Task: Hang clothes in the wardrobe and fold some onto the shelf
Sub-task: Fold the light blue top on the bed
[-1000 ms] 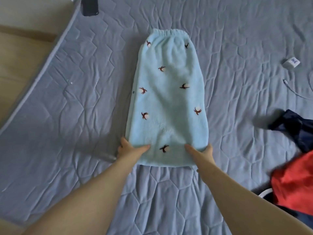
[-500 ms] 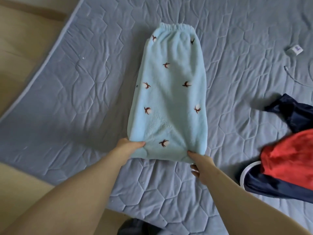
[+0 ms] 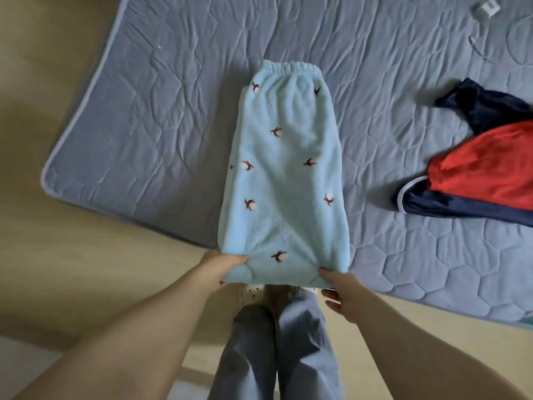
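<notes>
The pale blue fleece trousers (image 3: 284, 180) lie in the middle of the frame on the grey quilted bed (image 3: 144, 111), waistband toward the top, apparently already doubled lengthwise into one narrow strip. The near end hangs past the bed's lower edge. The left hand (image 3: 222, 264) grips its lower left corner, thumb on top and fingers underneath. The right hand (image 3: 337, 290) pinches the lower right corner the same way.

I judge the folding about half done. The crosswise fold and the trip to the shelf are left, and no wardrobe or shelf is in view. A red and navy garment (image 3: 476, 174) at the right edge lies crumpled, not yet dealt with.

No brand or writing is readable. The small white object (image 3: 487, 8) at the upper right bears a mark too small to make out.
</notes>
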A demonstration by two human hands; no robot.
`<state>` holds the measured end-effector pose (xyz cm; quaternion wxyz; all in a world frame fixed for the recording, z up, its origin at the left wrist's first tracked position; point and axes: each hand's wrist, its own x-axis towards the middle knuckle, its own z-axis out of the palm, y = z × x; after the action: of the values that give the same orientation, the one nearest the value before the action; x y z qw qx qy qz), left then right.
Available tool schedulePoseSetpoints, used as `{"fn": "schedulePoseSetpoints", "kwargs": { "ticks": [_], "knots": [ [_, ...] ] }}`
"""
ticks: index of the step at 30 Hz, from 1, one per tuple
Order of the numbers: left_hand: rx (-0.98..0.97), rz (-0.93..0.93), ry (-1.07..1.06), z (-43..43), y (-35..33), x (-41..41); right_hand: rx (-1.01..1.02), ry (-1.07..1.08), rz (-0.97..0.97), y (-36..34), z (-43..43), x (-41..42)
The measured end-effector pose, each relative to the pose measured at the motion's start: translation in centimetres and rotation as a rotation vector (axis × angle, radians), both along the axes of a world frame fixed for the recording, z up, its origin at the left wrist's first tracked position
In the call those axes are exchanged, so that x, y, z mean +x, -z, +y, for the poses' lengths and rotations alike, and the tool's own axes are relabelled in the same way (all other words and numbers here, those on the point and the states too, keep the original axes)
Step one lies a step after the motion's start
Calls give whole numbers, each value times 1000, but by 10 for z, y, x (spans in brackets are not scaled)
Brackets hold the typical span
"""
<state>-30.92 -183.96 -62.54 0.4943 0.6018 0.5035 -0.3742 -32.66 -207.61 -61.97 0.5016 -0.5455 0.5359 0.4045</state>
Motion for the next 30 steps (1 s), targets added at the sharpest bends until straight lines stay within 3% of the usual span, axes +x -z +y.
{"fn": "schedulePoseSetpoints", "kwargs": {
  "ticks": [7,14,18,24,30],
  "knots": [
    [34,114,59,13,-45,-73,53,3,105,-52,9,-83],
    [-3,122,-105,9,-82,-94,86,-26,150,-85,1,-94],
    [-70,131,-185,10,-101,-46,105,43,50,-101,0,-51],
    [-53,-98,-206,3,-133,67,172,280,-161,-123,-3,52],
    [-85,-180,-244,0,-132,170,118,337,-256,-118,4,155]
  ]
}}
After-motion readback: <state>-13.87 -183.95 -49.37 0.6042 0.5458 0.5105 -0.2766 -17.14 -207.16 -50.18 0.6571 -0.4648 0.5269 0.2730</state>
